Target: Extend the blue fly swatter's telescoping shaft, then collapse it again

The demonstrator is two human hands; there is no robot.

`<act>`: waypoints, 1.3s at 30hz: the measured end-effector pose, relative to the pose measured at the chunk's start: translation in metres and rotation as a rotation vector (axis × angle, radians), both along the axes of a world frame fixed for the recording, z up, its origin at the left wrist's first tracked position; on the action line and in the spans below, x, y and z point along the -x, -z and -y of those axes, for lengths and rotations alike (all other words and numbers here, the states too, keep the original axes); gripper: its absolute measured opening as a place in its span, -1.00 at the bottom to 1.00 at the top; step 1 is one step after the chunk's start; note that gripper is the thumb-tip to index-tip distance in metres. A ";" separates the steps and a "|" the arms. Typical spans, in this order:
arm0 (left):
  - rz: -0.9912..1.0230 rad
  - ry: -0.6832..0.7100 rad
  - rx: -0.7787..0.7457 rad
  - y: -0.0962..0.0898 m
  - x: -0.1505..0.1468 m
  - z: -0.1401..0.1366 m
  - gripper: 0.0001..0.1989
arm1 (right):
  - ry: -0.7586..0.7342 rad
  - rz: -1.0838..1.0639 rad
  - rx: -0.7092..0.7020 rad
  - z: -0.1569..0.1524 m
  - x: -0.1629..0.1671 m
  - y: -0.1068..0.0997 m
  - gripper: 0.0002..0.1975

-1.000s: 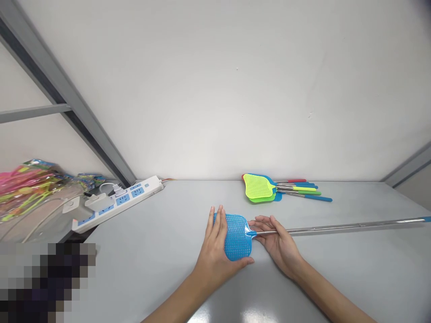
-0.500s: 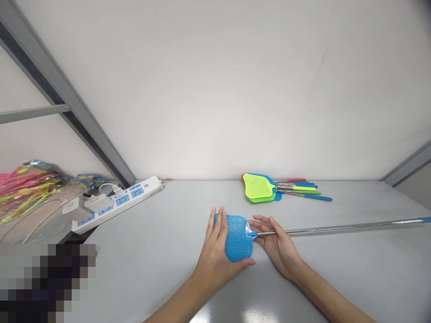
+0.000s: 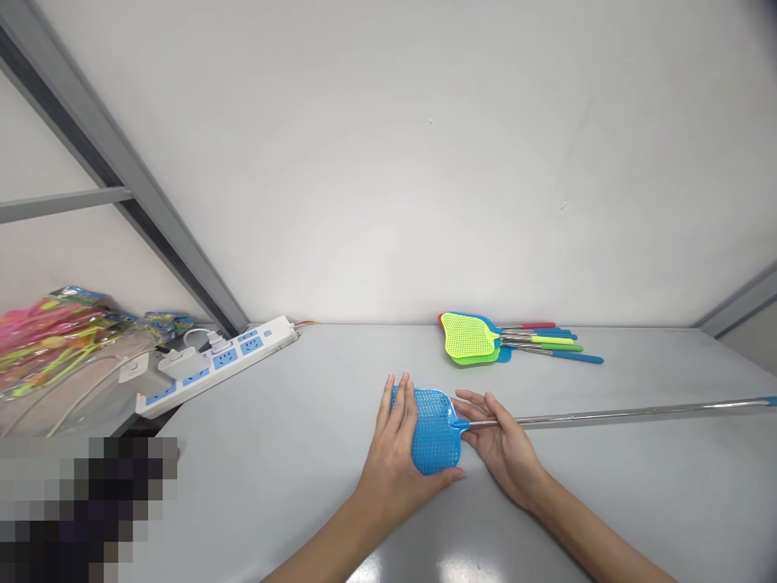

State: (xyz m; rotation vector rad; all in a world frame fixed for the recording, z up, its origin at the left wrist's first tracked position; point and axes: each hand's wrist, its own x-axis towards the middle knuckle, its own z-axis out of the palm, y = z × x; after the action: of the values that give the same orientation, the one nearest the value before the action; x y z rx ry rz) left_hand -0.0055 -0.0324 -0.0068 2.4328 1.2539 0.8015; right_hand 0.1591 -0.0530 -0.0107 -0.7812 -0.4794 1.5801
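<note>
A blue fly swatter point(image 3: 435, 433) with a mesh head and a long, extended metal shaft point(image 3: 600, 416) lies crosswise before me. My left hand point(image 3: 394, 453) spans the left part of its head, fingers stretched over the far left corner and thumb along the near edge, holding it. Just right of the head, my right hand point(image 3: 501, 441) holds the shaft near the neck, with the thumb across it and the fingers curled behind. The blue handle end point(image 3: 772, 401) reaches the right edge of the view. Parts of the head are hidden under my left fingers.
Several fly swatters point(image 3: 470, 335) with short shafts lie piled by the wall, a yellow-green one on top. A white power strip point(image 3: 224, 364) with plugs is at the left. Beyond it are colourful bagged items point(image 3: 57, 332). A grey frame post point(image 3: 146, 206) rises at the left.
The view has shifted slightly, so everything sits a little further right. Both hands keep their hold on the blue fly swatter, with no clear movement of their own.
</note>
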 end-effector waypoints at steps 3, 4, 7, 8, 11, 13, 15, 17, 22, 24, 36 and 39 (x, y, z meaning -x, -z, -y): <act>-0.003 -0.003 0.004 0.000 0.000 0.001 0.09 | -0.007 -0.004 0.003 0.000 0.002 -0.002 -0.62; -0.004 -0.004 0.005 0.000 -0.001 0.001 0.09 | -0.009 -0.007 0.004 0.001 0.002 -0.003 -0.61; -0.004 -0.004 0.000 0.000 -0.001 0.002 0.09 | -0.007 -0.004 0.019 0.001 0.004 -0.005 -0.59; -0.005 -0.004 -0.004 0.000 -0.001 0.003 0.09 | -0.006 -0.001 0.024 0.002 0.005 -0.006 -0.58; -0.011 -0.005 -0.012 0.000 -0.002 0.004 0.09 | -0.009 0.001 0.022 0.002 0.005 -0.006 -0.58; -0.015 -0.012 -0.009 0.000 -0.003 0.004 0.09 | -0.013 -0.005 0.018 0.002 0.005 -0.005 -0.59; -0.015 -0.016 -0.003 -0.001 -0.003 0.005 0.09 | -0.020 -0.011 0.020 0.002 0.005 -0.004 -0.59; -0.009 -0.013 -0.006 -0.001 -0.003 0.005 0.10 | -0.026 -0.011 0.025 0.001 0.005 -0.003 -0.59; 0.005 -0.009 -0.021 0.000 -0.004 0.005 0.10 | -0.017 0.004 0.035 0.002 0.006 -0.003 -0.59; 0.012 -0.008 -0.020 0.000 -0.005 0.005 0.11 | -0.010 0.010 0.042 0.002 0.006 -0.004 -0.59; 0.027 -0.008 -0.018 0.001 -0.008 0.008 0.09 | -0.002 0.013 0.034 0.003 0.011 -0.002 -0.58; 0.018 -0.010 -0.020 0.001 -0.008 0.008 0.09 | -0.001 0.011 0.029 0.003 0.012 -0.002 -0.58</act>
State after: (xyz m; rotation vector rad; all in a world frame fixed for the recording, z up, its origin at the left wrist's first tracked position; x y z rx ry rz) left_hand 0.0026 -0.0405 -0.0079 2.4315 1.2580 0.8408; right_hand 0.1471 -0.0561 -0.0092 -0.8115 -0.4660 1.5879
